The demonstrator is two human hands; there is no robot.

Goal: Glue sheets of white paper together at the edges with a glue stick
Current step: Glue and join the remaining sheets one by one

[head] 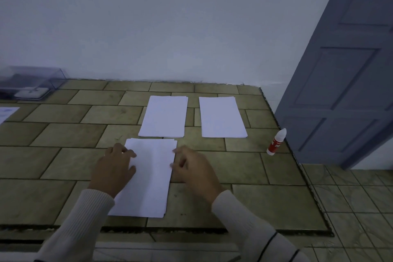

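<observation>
On the table [63,134] the near stack [148,178] lies between left hand [113,168] and right hand [195,168]; behind it the far stack [163,116], the right stack [222,117] beside that. The glue bottle [276,142] stands at the right edge, a box [32,82] far left

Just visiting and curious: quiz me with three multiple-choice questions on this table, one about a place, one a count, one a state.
1. Where is the glue bottle?
A) near the table's right edge
B) atop a paper pile
C) held in the air

2. How many white paper piles?
A) one
B) three
C) five

3. The near pile is
A) untouched
B) touched by both hands
C) lifted off the table

1 A: it stands alone by that edge.
2 B: two far piles, one near.
3 B: left hand rests on it, right hand meets its right edge.
</observation>
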